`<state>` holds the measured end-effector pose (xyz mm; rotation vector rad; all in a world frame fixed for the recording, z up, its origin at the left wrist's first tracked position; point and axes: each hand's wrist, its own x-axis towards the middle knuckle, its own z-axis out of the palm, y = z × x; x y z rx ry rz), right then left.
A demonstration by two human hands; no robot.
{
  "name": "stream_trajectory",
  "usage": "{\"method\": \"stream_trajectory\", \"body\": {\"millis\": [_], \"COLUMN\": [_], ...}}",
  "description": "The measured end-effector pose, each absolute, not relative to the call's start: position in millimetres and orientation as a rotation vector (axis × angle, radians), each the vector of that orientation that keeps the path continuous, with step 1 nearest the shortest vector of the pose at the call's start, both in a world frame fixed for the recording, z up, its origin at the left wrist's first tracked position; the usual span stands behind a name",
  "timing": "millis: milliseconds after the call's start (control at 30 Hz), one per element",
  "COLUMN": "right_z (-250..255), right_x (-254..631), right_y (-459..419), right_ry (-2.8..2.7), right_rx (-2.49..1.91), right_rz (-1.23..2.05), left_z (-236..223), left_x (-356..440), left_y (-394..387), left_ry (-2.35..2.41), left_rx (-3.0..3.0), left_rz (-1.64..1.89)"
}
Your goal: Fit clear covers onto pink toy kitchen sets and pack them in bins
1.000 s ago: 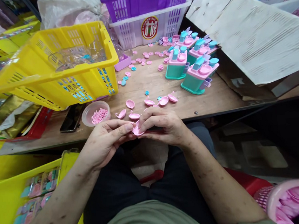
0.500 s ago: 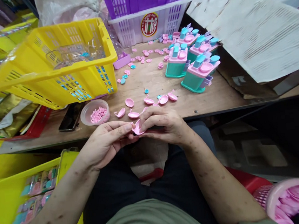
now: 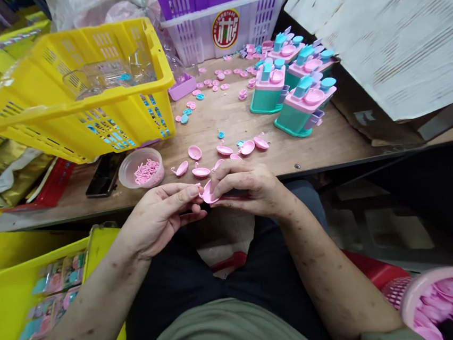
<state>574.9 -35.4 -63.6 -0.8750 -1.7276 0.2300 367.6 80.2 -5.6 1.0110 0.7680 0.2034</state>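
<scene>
Just in front of the table edge, my right hand (image 3: 248,189) is closed on a pink oval toy dish (image 3: 208,193), thumb beneath and fingers inside it. Against the dish's left end, my left hand (image 3: 166,213) pinches a small pink plastic piece (image 3: 200,188) between thumb and forefinger; the fingertips partly cover it. Several similar oval dishes lie just beyond my hands, such as a dish (image 3: 181,168) with a thin curved stem at one end. A clear round tub (image 3: 123,174) of small pink stem-like pieces (image 3: 146,171) stands left of them.
A yellow basket (image 3: 125,121) of clear plastic shells stands at the left, a black phone (image 3: 105,176) before it. Several green-and-pink toy units (image 3: 295,112) stand near a cardboard box (image 3: 394,41). A pink basket (image 3: 414,293) of pink parts sits low at right.
My left hand has drawn back slightly from the dish, its lower fingers loosening while the pinch stays. My right hand keeps its hold. The camera view has shifted a little.
</scene>
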Motion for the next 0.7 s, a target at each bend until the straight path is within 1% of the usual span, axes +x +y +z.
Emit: {"method": "stream_trajectory", "body": {"millis": [167, 333, 400, 567, 700], "right_z": [-64, -64, -64, -70, -75], "right_x": [576, 573, 570, 567, 568], "right_y": [-37, -38, -39, -40, -41], "right_ry": [-1.716, -1.651, -1.606, -1.518, -1.482], "right_rx": [-0.887, -0.908, -0.921, -0.921, -0.938], "right_rz": [0.248, 0.237, 0.209, 0.145, 0.216], "left_z": [-9, -11, -13, -23, -26], "left_x": [368, 365, 364, 370, 377], "left_y": [78, 73, 71, 67, 70], "left_ry": [0.746, 0.669, 0.645, 0.593, 0.556], "left_rx": [1.107, 1.541, 1.642, 1.538, 1.555], "left_rz": [0.264, 0.521, 0.564, 0.581, 0.489]}}
